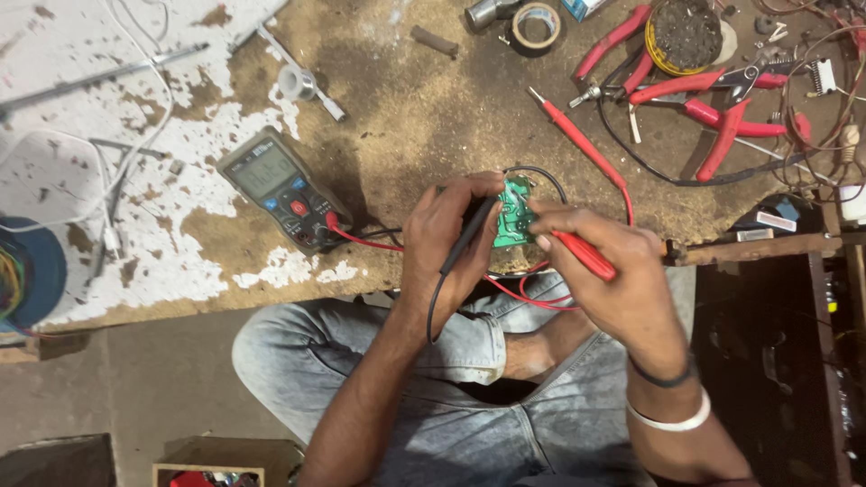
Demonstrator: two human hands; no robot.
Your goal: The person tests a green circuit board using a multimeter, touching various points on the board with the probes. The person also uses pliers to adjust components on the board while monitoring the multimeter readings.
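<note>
One head-worn camera looks almost straight down from above the seated person's lap, close to both hands (532,243) at centre frame. The near edge takes in the knees and floor; the far edge reaches across the worn bench (406,99) to the meter (280,188) at left and pliers (713,99) far right.

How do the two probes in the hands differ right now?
The black probe sits in the left hand; the red probe sits in the right hand. The black probe slants steeply, its cable hanging towards the lap; the red probe lies flatter, pointing left. Both tips meet the green circuit board.
</note>
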